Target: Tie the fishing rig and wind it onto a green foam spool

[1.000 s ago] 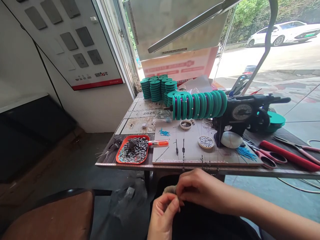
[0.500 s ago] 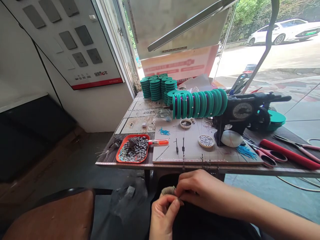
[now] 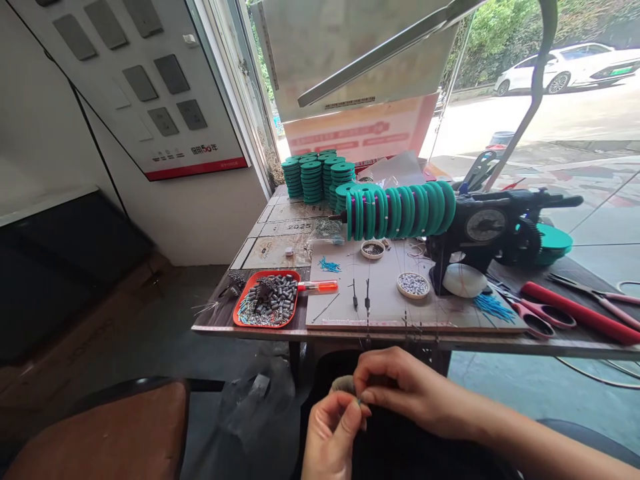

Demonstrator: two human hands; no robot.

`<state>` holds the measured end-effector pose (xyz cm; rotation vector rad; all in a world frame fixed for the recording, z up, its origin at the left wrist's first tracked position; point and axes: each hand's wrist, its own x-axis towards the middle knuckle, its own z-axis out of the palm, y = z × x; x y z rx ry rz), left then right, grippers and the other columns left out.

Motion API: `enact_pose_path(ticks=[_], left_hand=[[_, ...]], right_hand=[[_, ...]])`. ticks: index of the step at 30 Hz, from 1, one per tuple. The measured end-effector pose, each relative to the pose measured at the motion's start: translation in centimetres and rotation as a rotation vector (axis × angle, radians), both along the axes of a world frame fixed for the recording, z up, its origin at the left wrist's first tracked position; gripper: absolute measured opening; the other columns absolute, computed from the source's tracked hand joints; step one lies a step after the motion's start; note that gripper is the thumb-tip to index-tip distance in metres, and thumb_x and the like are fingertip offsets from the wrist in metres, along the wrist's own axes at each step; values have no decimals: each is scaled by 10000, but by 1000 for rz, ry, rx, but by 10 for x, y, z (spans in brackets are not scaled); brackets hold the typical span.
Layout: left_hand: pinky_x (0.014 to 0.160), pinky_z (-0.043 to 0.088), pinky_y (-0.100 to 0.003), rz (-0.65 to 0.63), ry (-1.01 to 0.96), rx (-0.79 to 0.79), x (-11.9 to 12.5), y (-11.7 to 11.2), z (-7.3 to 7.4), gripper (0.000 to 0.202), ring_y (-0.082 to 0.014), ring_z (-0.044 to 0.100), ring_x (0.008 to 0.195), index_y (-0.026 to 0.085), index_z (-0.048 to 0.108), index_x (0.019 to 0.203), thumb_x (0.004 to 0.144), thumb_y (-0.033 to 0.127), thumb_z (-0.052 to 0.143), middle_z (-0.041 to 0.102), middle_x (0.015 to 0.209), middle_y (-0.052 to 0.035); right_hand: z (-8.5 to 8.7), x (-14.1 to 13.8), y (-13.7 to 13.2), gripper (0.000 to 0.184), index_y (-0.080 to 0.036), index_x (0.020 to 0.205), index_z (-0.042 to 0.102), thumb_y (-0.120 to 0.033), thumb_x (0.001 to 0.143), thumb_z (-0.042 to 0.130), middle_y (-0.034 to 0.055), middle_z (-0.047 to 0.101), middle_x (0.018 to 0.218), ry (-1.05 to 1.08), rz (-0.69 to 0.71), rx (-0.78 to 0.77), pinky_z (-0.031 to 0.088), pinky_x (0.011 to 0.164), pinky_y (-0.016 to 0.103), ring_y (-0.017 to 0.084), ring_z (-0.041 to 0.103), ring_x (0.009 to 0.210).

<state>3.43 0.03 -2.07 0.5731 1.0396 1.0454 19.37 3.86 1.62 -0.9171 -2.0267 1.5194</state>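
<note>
Low in front of the table edge, over dark clothing, my left hand is closed in a pinch, thumb against forefinger. A tiny bluish tip shows at its fingertips, too small to name. My right hand meets it from the right, its thumb and fingers pinched together close to the same spot. What the right fingers hold is hidden. A beige finger wrap shows behind the fingertips. Just beyond the hands, two thin dark pieces with small weights lie on the pale board, with fine lines hanging over its front edge.
An orange-red tray of grey metal cylinders stands left. Green spools sit on a dark winding machine, with more stacked behind. Dishes of small beads, red-handled scissors and a brown chair are around.
Both hands have shifted slightly right and a little downward, still pinched together. A bluish tip now shows between the fingertips. The things on the table stay put; the view has tilted a little.
</note>
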Motion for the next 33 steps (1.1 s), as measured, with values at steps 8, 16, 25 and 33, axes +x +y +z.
enact_pose_path(ticks=[8, 16, 25, 33], left_hand=[[536, 347, -118, 69, -9, -54, 1, -3, -1, 336, -8, 449, 491, 151, 652, 518, 429, 414, 842, 578, 514, 30], [566, 365, -119, 93, 61, -7, 1, -4, -8, 363, -20, 456, 515, 140, 656, 538, 444, 447, 824, 538, 492, 30], [567, 343, -107, 40, 120, -14, -2, -3, -10, 380, -18, 447, 534, 133, 658, 586, 471, 463, 808, 512, 502, 37], [530, 325, -109, -60, 218, 44, -6, 3, -20, 381, -12, 425, 535, 130, 664, 573, 519, 492, 767, 535, 547, 21]], right_hand=[[-1, 1, -1, 167, -135, 929, 600, -172, 842, 462, -33, 487, 951, -164, -64, 243, 249, 703, -66, -121, 417, 794], [-1, -2, -3, 213, -184, 955, 600, -228, 894, 401, -35, 469, 994, -254, -31, 345, 208, 677, -11, -104, 409, 792], [-1, -4, 6, 217, -109, 860, 606, -189, 887, 405, -13, 477, 843, -321, 67, 314, 137, 620, 21, -93, 302, 688], [10, 0, 9, 186, -86, 855, 576, -141, 875, 400, 3, 458, 814, -418, 209, 442, 60, 607, 88, -42, 131, 613]])
